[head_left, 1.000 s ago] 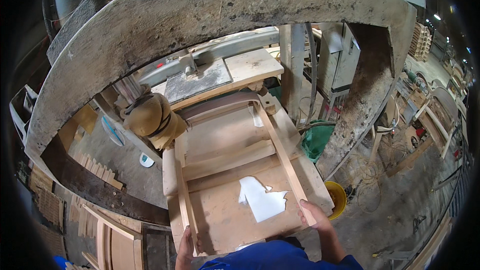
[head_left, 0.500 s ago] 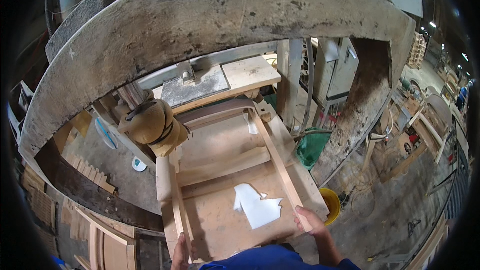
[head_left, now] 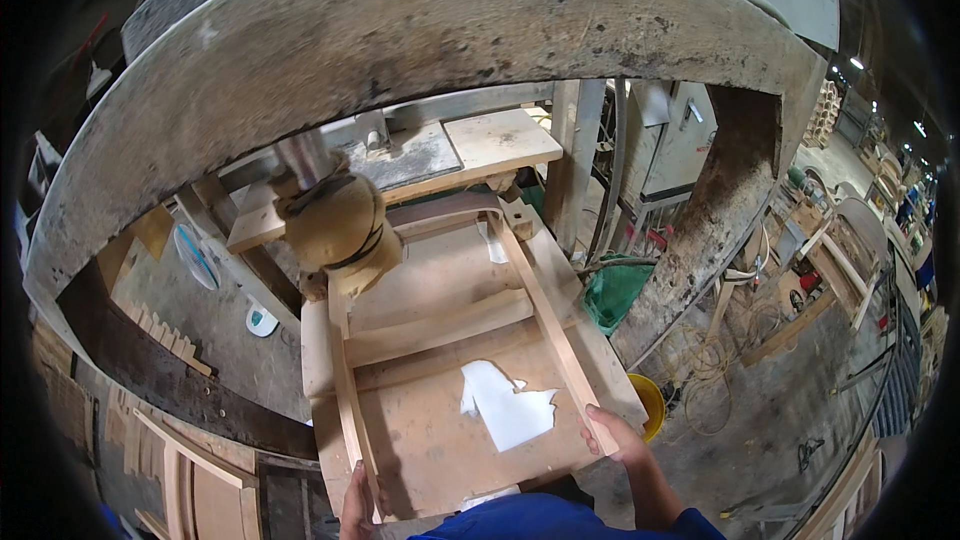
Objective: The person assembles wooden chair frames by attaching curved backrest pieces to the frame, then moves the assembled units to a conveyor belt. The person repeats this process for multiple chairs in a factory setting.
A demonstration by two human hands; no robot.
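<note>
A light wooden chair frame [head_left: 545, 312] lies on a worn wooden board [head_left: 400, 470], its two long rails pointing toward me. A curved crosspiece [head_left: 440, 328] joins the rails midway, and a darker curved rail [head_left: 450, 204] closes the far end. My left hand [head_left: 358, 502] is closed round the near end of the left rail. On the near end of the right rail, my right hand [head_left: 618, 437] is closed as well. Over the far left corner hangs a machine head [head_left: 340, 225] wrapped in tan cloth, which hides that joint. Between the rails lies a torn white sheet [head_left: 508, 405].
A thick grey arched machine frame [head_left: 420, 25] spans the view above the work. A bench with a dark mat [head_left: 400, 155] stands behind. To the right are a green bag [head_left: 615, 295] and a yellow bucket [head_left: 648, 408]. Wooden parts [head_left: 205, 485] are stacked at lower left.
The cloth-wrapped head appears farther right, covering more of the frame's far left corner. The view has shifted slightly. Both hands keep their hold on the rails.
</note>
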